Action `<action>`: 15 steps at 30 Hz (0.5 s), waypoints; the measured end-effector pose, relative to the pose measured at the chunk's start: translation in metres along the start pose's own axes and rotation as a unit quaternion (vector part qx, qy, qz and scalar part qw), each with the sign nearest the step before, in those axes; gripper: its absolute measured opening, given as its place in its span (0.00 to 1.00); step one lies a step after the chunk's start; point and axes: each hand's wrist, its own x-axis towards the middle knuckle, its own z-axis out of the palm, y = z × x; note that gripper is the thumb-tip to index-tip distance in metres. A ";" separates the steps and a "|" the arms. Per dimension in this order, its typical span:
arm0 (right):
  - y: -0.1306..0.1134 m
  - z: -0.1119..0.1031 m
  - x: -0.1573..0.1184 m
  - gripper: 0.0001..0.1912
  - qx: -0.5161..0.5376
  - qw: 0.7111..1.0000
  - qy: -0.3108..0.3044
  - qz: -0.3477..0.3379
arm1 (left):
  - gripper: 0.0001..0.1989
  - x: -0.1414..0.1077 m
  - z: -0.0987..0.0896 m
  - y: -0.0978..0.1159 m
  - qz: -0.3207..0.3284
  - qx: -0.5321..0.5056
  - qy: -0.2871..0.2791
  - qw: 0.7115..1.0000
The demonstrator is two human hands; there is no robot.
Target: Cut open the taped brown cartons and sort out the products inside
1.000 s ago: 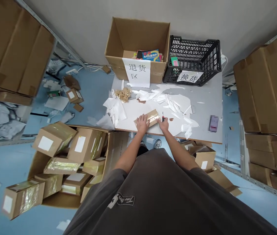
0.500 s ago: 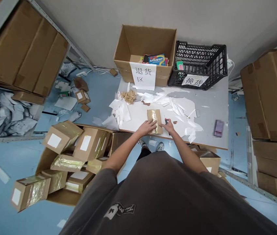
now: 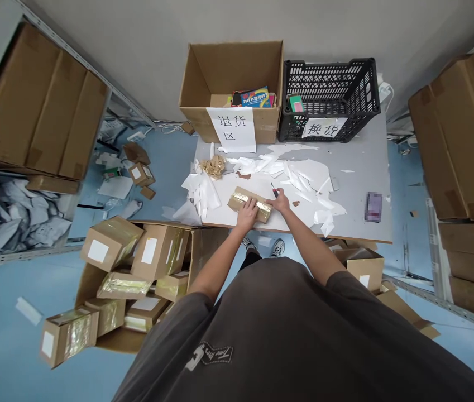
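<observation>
A small brown cardboard box (image 3: 238, 199) with shiny tape along its top lies slantwise at the table's front edge. My left hand (image 3: 248, 214) rests on it, fingers stretched out over the taped face. Closed around a red-and-black utility knife (image 3: 276, 192) is my right hand (image 3: 280, 202), at the box's right end, with some fingers close to or touching the cardboard. The knife's tip points up and away to the left, off the box. Whether its blade is out is too small to tell.
White paper scraps (image 3: 295, 170) and crumpled brown paper (image 3: 212, 166) litter the table (image 3: 358, 167). Behind stand a large carton (image 3: 197, 125) holding books and a black crate (image 3: 331, 106). A blurred purple item (image 3: 373, 206) lies right. Parcels fill a big carton (image 3: 207, 243) on the left.
The small box has turned from nearly upright in view to slantwise, its far end swinging left. My left hand stays on it. My right hand, with the knife, has moved slightly up and left.
</observation>
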 end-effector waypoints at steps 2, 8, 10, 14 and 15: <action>-0.006 -0.005 0.002 0.40 0.004 0.999 -0.022 -0.026 | 0.26 -0.003 0.006 0.005 -0.036 -0.009 -0.013 0.999; 0.038 -0.019 -0.031 0.16 0.130 0.974 -0.158 -0.102 | 0.36 -0.002 0.015 0.010 -0.077 -0.017 -0.038 0.996; 0.055 -0.021 -0.046 0.14 0.127 0.961 -0.222 -0.109 | 0.37 -0.002 0.015 0.009 -0.080 -0.018 -0.034 0.996; 0.061 -0.024 -0.060 0.16 -0.016 0.963 -0.234 -0.131 | 0.39 0.001 0.014 0.007 -0.079 -0.014 -0.036 0.996; 0.059 -0.026 -0.060 0.15 -0.058 0.964 -0.220 -0.136 | 0.39 0.002 0.014 0.007 -0.078 -0.012 -0.038 0.996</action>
